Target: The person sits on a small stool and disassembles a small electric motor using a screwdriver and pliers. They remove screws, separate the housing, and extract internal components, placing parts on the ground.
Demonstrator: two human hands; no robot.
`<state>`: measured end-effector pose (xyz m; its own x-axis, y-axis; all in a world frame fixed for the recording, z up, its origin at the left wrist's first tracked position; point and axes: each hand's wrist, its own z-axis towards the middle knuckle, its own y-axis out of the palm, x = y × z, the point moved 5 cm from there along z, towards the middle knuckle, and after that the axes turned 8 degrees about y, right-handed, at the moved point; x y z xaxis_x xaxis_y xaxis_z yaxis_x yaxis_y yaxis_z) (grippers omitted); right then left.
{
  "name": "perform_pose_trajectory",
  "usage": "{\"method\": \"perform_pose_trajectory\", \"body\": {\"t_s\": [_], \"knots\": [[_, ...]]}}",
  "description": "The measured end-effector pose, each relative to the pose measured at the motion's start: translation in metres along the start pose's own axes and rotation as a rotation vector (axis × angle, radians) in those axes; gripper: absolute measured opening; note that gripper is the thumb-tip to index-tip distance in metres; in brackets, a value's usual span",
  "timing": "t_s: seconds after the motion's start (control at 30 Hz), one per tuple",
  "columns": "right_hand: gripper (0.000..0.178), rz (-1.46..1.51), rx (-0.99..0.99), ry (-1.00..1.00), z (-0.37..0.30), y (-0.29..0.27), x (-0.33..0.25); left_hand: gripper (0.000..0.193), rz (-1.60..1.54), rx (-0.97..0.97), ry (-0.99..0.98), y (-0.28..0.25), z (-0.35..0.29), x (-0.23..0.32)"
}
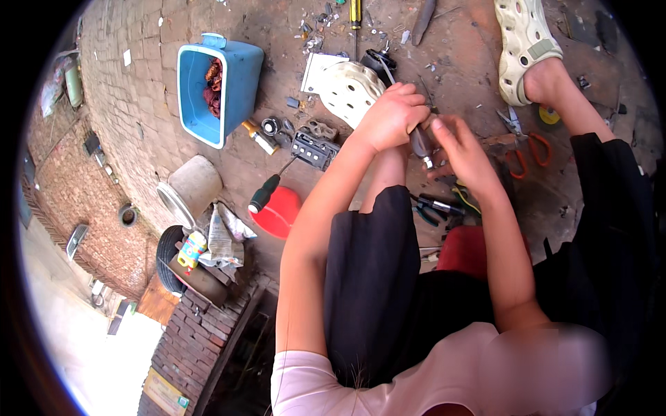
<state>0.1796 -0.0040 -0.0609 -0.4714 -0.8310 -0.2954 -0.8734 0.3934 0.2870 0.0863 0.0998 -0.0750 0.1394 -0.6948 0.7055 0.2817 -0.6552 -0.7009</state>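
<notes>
My left hand (397,116) is closed in front of my left shin, around a tool with a dark rounded handle (420,143) and a silvery end cap. A thin metal shaft (386,71) sticks out past its knuckles, seemingly part of the same tool. Beside it my right hand (460,154) curls its thumb and fingers about the handle; some of its fingertips are hidden behind. Just beyond the left hand are my cream clog (350,91) and a black part (379,61) on the ground. What else the left fist may cover is hidden.
On the left stand a blue bin (239,93) and a pale bucket (196,182). A dark metal block (313,149), a green-handled screwdriver (266,193) and a red dish (279,213) lie nearer. Orange-handled scissors (519,156) lie right; a yellow screwdriver (355,15) lies far off.
</notes>
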Motion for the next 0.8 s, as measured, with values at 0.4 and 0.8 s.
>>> {"method": "perform_pose_trajectory", "body": {"t_s": [0.4, 0.8], "knots": [[0.038, 0.343, 0.178, -0.027, 0.016, 0.023, 0.029, 0.053, 0.332, -0.071, -0.223, -0.015, 0.008, -0.025], [0.037, 0.303, 0.191, -0.046, 0.014, 0.013, 0.018, 0.016, 0.031, -0.127, -0.578, -0.056, 0.005, -0.120]]}}
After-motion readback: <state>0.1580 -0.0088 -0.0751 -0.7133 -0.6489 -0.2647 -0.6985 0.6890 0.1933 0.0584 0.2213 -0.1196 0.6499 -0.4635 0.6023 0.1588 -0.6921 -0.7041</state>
